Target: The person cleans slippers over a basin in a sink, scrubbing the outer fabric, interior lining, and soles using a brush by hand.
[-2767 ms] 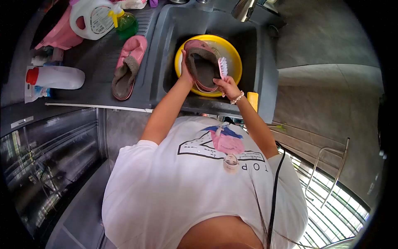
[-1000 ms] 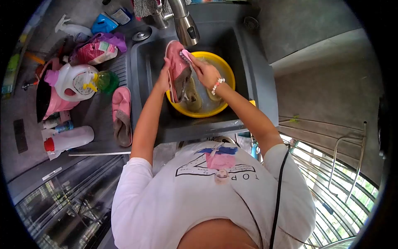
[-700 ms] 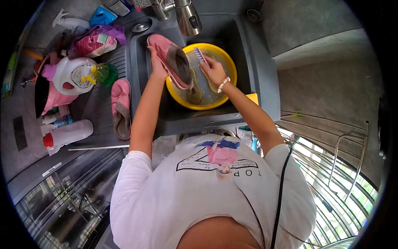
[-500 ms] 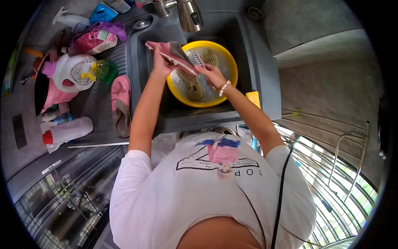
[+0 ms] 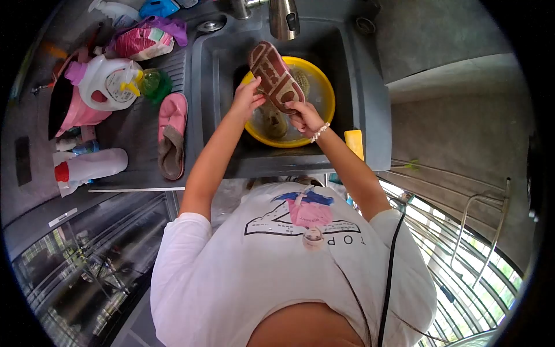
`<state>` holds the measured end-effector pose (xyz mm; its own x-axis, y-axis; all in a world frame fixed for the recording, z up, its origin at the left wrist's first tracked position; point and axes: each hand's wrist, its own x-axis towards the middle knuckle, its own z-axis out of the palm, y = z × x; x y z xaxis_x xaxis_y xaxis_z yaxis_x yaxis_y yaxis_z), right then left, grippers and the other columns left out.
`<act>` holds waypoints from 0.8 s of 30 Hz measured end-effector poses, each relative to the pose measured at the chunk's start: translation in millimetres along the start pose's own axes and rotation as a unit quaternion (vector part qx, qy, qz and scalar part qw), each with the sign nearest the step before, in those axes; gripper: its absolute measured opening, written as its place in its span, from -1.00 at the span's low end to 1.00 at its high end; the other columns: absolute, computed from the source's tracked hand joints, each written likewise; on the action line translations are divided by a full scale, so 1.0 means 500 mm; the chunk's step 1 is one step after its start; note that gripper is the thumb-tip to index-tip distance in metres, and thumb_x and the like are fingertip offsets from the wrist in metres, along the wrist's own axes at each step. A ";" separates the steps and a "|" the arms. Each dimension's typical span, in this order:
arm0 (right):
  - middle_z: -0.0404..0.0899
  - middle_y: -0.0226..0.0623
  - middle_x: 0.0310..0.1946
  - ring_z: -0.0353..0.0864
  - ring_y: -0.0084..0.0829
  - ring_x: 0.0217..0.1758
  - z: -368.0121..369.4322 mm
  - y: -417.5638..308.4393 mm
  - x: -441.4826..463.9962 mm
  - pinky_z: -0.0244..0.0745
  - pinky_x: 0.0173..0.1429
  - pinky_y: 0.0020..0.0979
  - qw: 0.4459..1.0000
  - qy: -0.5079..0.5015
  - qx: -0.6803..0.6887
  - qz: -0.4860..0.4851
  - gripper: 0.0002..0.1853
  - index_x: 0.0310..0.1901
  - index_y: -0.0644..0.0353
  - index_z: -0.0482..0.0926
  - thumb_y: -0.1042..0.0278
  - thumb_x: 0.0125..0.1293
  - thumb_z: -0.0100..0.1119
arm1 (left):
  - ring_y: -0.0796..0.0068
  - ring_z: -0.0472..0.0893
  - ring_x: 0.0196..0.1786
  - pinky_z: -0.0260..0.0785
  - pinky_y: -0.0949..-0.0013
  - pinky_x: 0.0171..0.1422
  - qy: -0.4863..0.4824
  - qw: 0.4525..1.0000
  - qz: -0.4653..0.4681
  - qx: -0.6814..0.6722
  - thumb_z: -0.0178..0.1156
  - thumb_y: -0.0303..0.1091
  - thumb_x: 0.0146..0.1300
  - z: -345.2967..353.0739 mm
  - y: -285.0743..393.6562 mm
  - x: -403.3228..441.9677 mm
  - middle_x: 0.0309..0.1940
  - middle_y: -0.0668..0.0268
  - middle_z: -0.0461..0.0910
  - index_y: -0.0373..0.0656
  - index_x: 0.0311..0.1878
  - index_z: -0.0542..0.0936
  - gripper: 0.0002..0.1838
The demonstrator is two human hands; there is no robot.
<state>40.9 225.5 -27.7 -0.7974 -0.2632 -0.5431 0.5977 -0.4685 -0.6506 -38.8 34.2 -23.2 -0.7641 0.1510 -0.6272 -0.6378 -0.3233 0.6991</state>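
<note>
"Over the yellow basin (image 5: 331, 98), what's changing?"

"The pink slipper (image 5: 276, 78) is turning over. Its patterned sole is facing the camera now, where a moment ago its side and grey lining were showing."

"Which hand is holding it?"

"The right hand (image 5: 307, 118) is doing that. Its grip is closing on the heel end, with the thumb pressing on the sole."

"And the left hand (image 5: 245, 99)?"

"It's hovering beside the slipper's edge, over the basin's left side. That grip is opening loosely, fingers partly curling, and I can't tell whether they're touching."

"So what does the turn mean?"

"The underside is lying exposed, while the upper is facing away, mostly out of view."

"Is the brush showing?"

"No, I'm not seeing it. The slipper and fingers may be hiding it, but I can't tell."

"What's sitting inside the basin?"

"An olive-coloured shoe (image 5: 273, 124) is resting in the cloudy water, partly below the raised slipper."

"And around the basin?"

"The other slipper (image 5: 171, 139) is lying to its left on the table (image 5: 139, 153), the tap (image 5: 283, 20) is hanging beyond it, and a yellow block (image 5: 354, 143) is sitting to its right."
</note>
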 end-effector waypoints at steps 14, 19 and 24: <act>0.54 0.02 0.00 0.10 -0.78 -0.82 -0.041 0.020 -0.070 0.08 -0.79 -0.69 0.969 -0.126 0.165 0.137 -0.58 0.09 0.30 0.37 0.20 0.30 0.02 | 0.33 0.45 0.15 0.30 0.13 0.25 -0.229 0.957 0.002 -0.178 0.12 -0.18 0.32 -0.021 -0.031 -0.069 0.09 0.26 0.45 -0.11 0.19 0.37 -0.57; 0.61 -0.05 -0.11 0.12 -0.77 -0.81 -0.042 0.052 -0.068 0.07 -0.79 -0.69 0.928 -0.202 0.271 0.157 -0.57 0.06 0.31 0.42 0.13 0.31 0.01 | 0.36 0.44 0.16 0.31 0.17 0.27 -0.218 0.941 0.001 -0.261 0.06 -0.25 0.36 -0.014 -0.057 -0.079 0.16 0.29 0.40 -0.04 0.26 0.31 -0.58; 0.64 -0.20 -0.24 0.16 -0.71 -0.81 -0.023 0.062 -0.074 0.10 -0.79 -0.64 0.918 -0.192 0.305 0.164 -0.54 -0.06 0.43 0.49 0.09 0.30 0.02 | 0.41 0.41 0.21 0.27 0.24 0.34 -0.202 0.942 0.060 -0.262 0.04 -0.42 0.35 0.002 -0.064 -0.092 0.17 0.39 0.39 0.03 0.33 0.25 -0.51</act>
<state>89.9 230.6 -34.0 -0.6239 -0.6975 -0.3525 0.7465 -0.6653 -0.0048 16.8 38.5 -16.2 -0.8699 0.3933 -0.2976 -0.4896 -0.7613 0.4251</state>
